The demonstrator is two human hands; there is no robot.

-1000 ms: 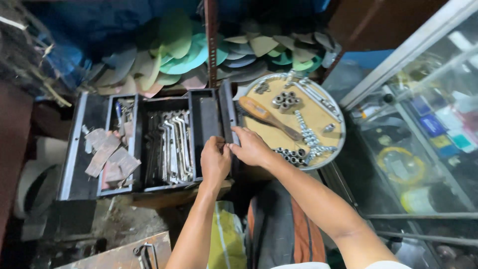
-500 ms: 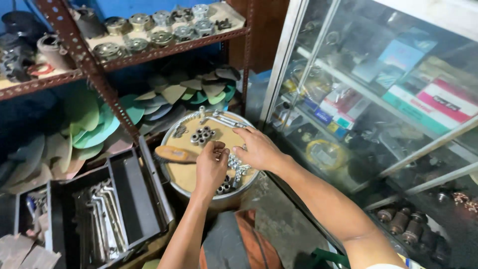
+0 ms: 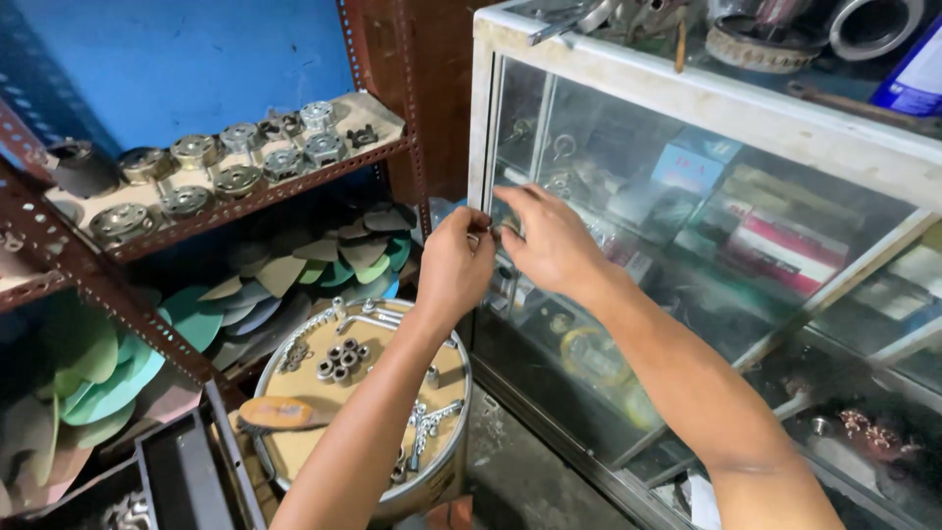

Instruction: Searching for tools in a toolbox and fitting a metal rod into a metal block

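My left hand and my right hand are raised and meet fingertip to fingertip in front of the glass display cabinet. Both pinch a small shiny metal part, mostly hidden by the fingers. Below my left forearm stands a round metal drum. On its top lie several dark sockets, wrench pieces and a wooden-handled tool.
A brown slotted-steel shelf at left carries several round metal parts. Green and tan discs are piled under it. An open dark toolbox sits at the bottom left. Boxes and parts fill the cabinet; more parts lie on its top.
My view has swung up and right from the toolbox and drum to the cabinet. Both hands have lifted off the drum top and now meet in front of the glass.
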